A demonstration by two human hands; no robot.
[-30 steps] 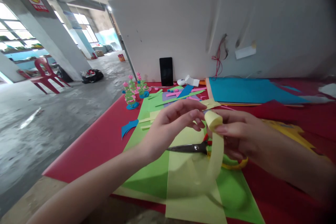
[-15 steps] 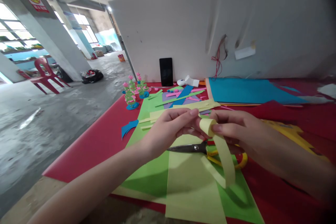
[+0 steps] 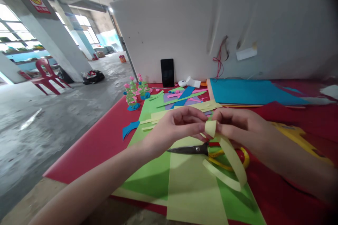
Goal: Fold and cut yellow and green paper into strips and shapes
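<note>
A pale yellow paper strip (image 3: 233, 158) is held between my two hands, its upper end curled into a small loop and its long tail hanging down in a bend. My left hand (image 3: 185, 123) pinches the loop from the left with thumb and fingers. From the right, my right hand (image 3: 237, 124) grips the same strip at the loop. Below the hands lie scissors (image 3: 198, 149) with yellow and red handles, blades pointing left. They rest on a pale yellow sheet (image 3: 194, 182) laid over a green sheet (image 3: 145, 172).
Small paper flower models (image 3: 132, 98) stand at the table's left back. A black phone (image 3: 167, 73) leans on the white panel. Coloured paper scraps (image 3: 185, 95) lie behind my hands. Blue sheets (image 3: 243, 91) and a yellow tool (image 3: 293, 133), partly hidden by my forearm, are at right.
My left thumb has shifted onto the left side of the loop. The loop has turned slightly, and the strip's hanging tail has swung to the right.
</note>
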